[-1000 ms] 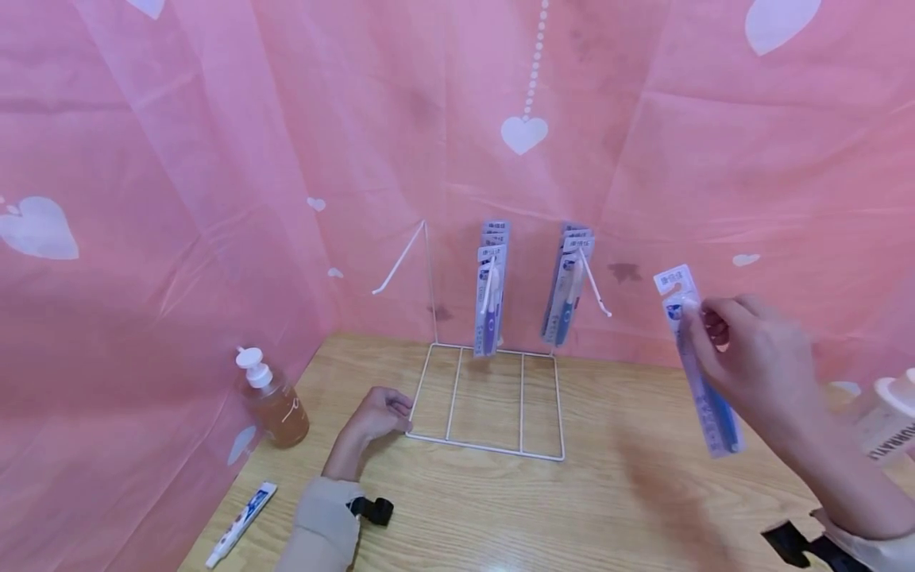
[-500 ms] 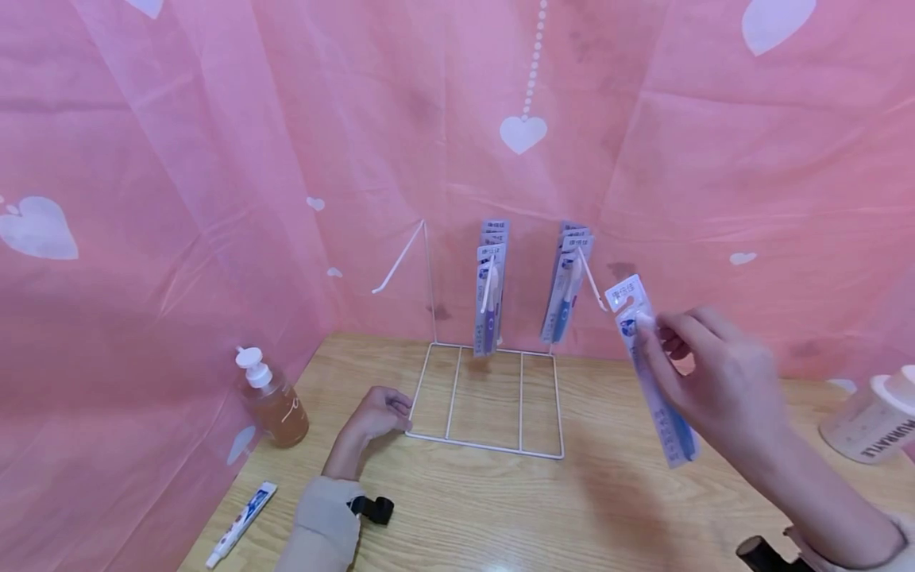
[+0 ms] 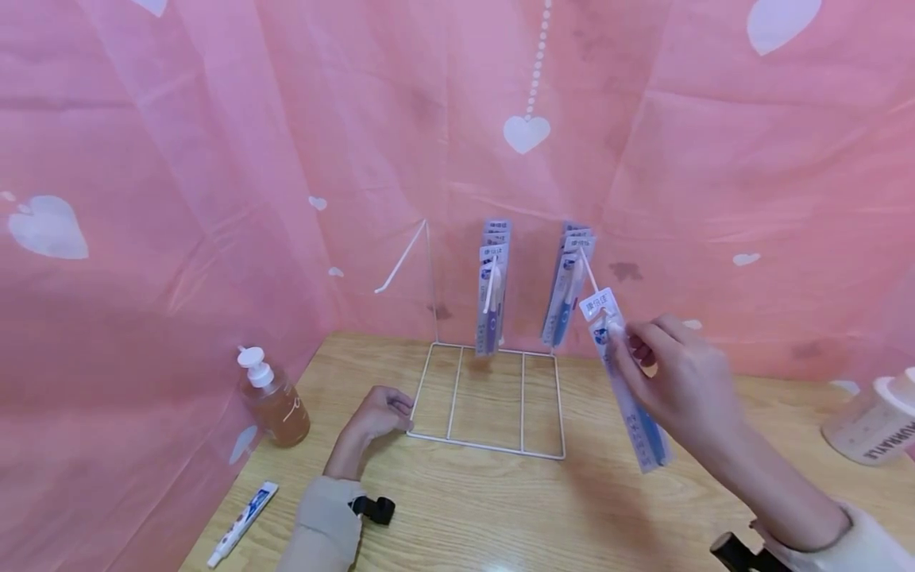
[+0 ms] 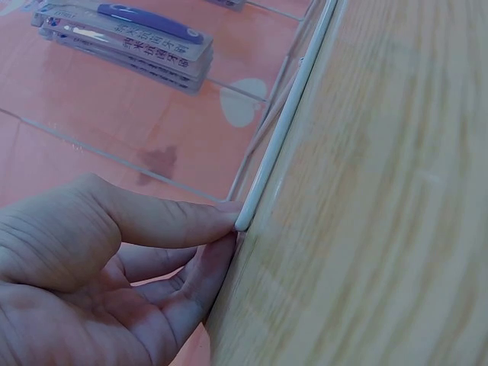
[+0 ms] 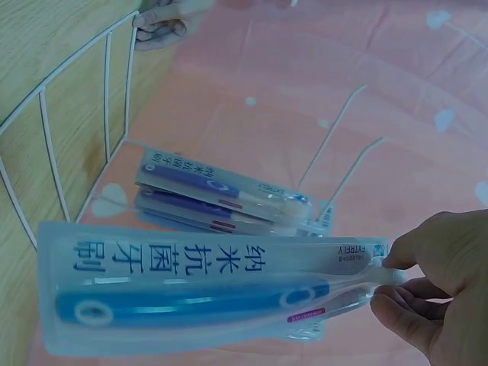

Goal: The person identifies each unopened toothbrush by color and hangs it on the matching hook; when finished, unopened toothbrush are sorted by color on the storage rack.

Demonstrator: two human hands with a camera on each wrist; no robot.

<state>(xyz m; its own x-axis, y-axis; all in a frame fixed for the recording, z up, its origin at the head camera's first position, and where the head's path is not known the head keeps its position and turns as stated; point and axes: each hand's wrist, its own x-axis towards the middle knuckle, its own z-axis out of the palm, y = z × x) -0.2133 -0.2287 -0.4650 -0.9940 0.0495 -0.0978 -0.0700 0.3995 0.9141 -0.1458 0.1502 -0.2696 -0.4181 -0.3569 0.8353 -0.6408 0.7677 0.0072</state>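
Note:
My right hand (image 3: 679, 385) pinches a blue toothbrush in a clear blister pack (image 5: 191, 297) near its top, between thumb and fingers. The pack slants down, its header card right at the tip of the right hook (image 3: 589, 270) of a white wire rack (image 3: 486, 447). Behind on that hook hang several packed blue toothbrushes (image 3: 560, 310). Packed purple toothbrushes (image 3: 490, 330) hang on the middle hook. The left hook (image 3: 400, 258) bears nothing. My left hand (image 3: 380, 411) grips the near left corner of the rack's base, thumb and fingers around the wire (image 4: 284, 130).
An amber pump bottle (image 3: 282, 413) stands at the left of the wooden table (image 3: 457, 508), with a toothpaste tube (image 3: 243, 524) lying nearer. At the far right is a white lidded container (image 3: 868, 425). A pink curtain with hearts (image 3: 357, 119) hangs behind the rack.
My right hand has carried the packed toothbrush leftward from the right side to the tip of the right hook. The left hand stays at the rack's corner.

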